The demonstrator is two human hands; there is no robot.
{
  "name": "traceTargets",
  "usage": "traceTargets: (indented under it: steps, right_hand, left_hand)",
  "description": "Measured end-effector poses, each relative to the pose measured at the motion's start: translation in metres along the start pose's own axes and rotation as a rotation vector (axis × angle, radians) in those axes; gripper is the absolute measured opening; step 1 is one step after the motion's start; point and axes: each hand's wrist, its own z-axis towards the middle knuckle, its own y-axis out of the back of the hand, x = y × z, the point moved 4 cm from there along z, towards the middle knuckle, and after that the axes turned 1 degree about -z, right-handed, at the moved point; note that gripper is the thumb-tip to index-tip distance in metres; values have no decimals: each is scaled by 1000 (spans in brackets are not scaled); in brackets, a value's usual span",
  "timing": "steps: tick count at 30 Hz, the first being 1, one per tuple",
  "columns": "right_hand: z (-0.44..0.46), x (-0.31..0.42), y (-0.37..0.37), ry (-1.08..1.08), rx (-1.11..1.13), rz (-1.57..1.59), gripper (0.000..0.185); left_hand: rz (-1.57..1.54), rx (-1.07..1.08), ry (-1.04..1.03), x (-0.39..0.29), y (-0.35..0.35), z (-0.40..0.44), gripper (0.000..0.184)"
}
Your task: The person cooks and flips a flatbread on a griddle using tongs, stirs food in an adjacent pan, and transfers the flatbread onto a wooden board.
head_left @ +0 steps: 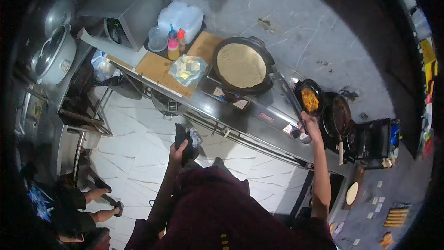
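Note:
My left hand (178, 150) is closed around a bunched black cloth (184, 138), held over the floor in front of my body. A crumpled whitish-silver piece (195, 137) shows beside the cloth. On the right, my right hand (311, 124) is closed at the near side of a small black frying pan (301, 93), seemingly on its handle, which my fingers mostly hide. Orange food (310, 100) lies inside that pan. To its left, a flat round bread (241, 65) covers most of a large black griddle pan (267, 86).
A second dark pan (338, 116) with a wooden handle stands right of the small one. Left on the counter are butter-like pieces in a wrapper (188, 69), squeeze bottles (173, 48), plastic containers (180, 21) and a microwave (125, 14). Another person's legs (104, 206) show lower left.

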Motion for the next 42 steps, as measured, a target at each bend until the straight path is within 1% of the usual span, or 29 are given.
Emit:
traceTargets:
  steps: [4, 6, 8, 11, 12, 14, 17, 19, 20, 21, 24, 26, 27, 30, 32, 33, 35, 38, 42]
  right_hand:
    - [8, 10, -2, -152, 55, 81, 31]
    - [12, 17, 1, -87, 43, 61, 29]
    - [22, 22, 11, -56, 41, 0, 28]
    - [26, 41, 24, -50, 160, -92, 27]
    - [28, 43, 28, -110, 198, -127, 24]
    - [24, 41, 28, -123, 213, -125, 23]
    - [1, 59, 7, -148, 245, -109, 22]
    - [2, 40, -3, -108, 142, -19, 25]
    - [0, 32, -8, -170, 156, -21, 28]
    - [6, 13, -12, -148, 133, -16, 30]
    - [9, -6, -46, -153, 202, 108, 36]
    - [22, -27, -72, -140, 242, 254, 38]
    - [22, -25, -85, -143, 253, 283, 36]
    - [37, -8, -124, -161, 301, 400, 35]
    - [60, -11, -143, -196, 353, 505, 35]
    - [67, -7, -149, -226, 381, 571, 32]
    - [77, 3, -157, -282, 434, 698, 26]
    - [84, 16, -159, -362, 356, 642, 25]
    - [96, -6, -159, -294, 316, 626, 26]
  left_hand:
    - [34, -15, -48, 6, 7, 2, 25]
    - [57, -13, -71, 9, 11, 2, 25]
    - [65, -51, -33, 8, 14, -4, 25]
    - [59, -106, -25, 11, 19, -6, 26]
    - [54, -124, -29, 13, 22, -5, 27]
    - [41, -98, -48, 18, 27, -2, 27]
    - [18, -80, -76, 19, 28, -3, 27]
    - [16, -84, -80, 20, 31, -2, 26]
    - [20, -90, -76, 24, 34, 2, 25]
    - [25, -95, -71, 27, 36, 5, 25]
    - [25, -82, -111, 25, 33, 7, 23]
    - [46, -63, -56, 14, 23, 2, 23]
    - [59, -55, -27, 11, 19, 0, 23]
    - [129, -51, -73, 9, 13, 1, 24]
    - [80, -48, -51, 1, 1, -5, 25]
    - [53, -45, -40, -3, -4, -6, 25]
    - [106, -39, -46, 4, 3, 1, 25]
    - [123, -47, -40, 12, 7, 3, 25]
    - [92, -14, -28, 28, 14, 14, 25]
